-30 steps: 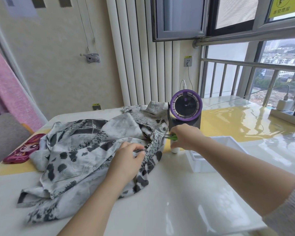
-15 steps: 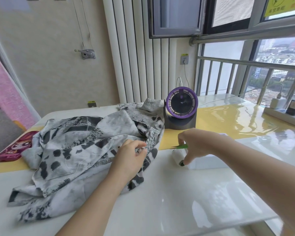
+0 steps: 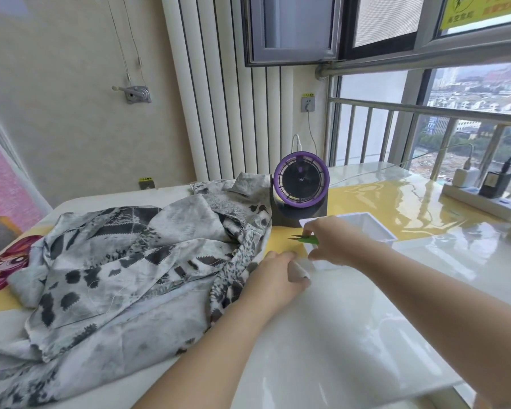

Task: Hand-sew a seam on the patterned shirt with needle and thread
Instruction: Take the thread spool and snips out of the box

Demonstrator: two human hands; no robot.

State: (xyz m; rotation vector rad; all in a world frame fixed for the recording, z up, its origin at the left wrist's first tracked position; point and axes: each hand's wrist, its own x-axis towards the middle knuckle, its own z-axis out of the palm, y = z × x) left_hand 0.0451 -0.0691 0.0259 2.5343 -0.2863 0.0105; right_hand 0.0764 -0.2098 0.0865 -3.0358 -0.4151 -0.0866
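The fingers of the right hand point(image 3: 334, 243) are curled and pinch small green snips point(image 3: 306, 239), whose tips point to the left, over the near corner of a white box point(image 3: 375, 228). Just beside it and lower, the left hand point(image 3: 273, 280) has its fingers bent round a white thread spool point(image 3: 298, 270), low at the table point(image 3: 337, 335). Both forearms reach forward, the right one from the right side. The patterned shirt point(image 3: 124, 261) lies crumpled on the left, its edge under the left wrist. A purple fan point(image 3: 300, 188) stands behind.
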